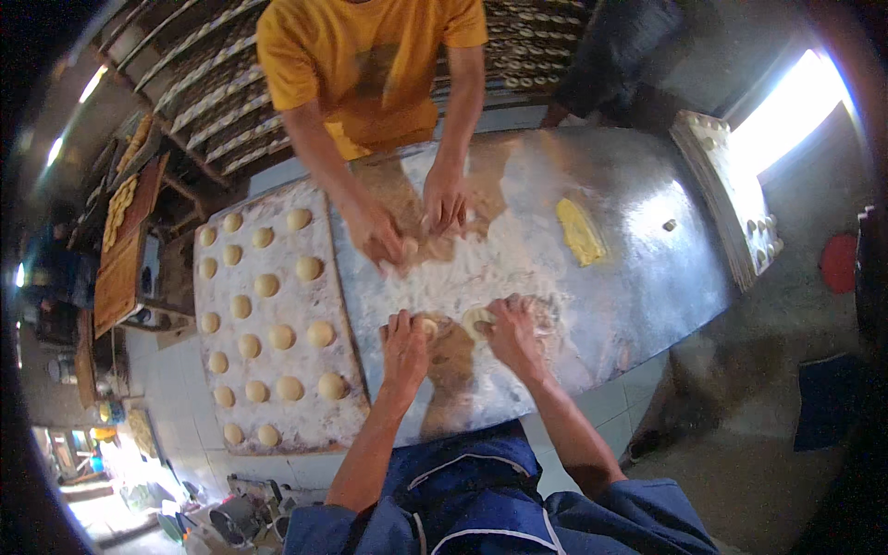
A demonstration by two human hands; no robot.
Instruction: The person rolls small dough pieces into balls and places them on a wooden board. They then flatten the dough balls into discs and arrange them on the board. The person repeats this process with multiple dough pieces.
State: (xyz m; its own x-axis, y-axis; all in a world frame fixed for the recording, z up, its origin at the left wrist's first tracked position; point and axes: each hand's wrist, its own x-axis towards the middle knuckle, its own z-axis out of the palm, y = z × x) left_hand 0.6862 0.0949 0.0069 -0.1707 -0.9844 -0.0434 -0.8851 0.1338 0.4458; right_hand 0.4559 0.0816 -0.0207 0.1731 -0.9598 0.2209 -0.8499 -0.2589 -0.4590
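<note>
My left hand (404, 350) is closed over a dough ball (428, 326), whose pale side shows beside the fingers. Just to the right, my right hand (514, 335) curls over another dough ball (476, 321), pressed on the floured metal table (638, 305). White flour (462, 277) is spread between my hands and the co-worker's. Left of my left hand lies a floured board (208, 370) bearing rows of round dough balls (281, 337).
Across the table a co-worker in a yellow shirt (370, 65) works dough with both hands (375, 236). A yellow fatty lump (581, 231) and a small piece (670, 225) lie to the right. Stacked boards (717, 203) lean at the right edge; racks of trays (222, 92) stand behind.
</note>
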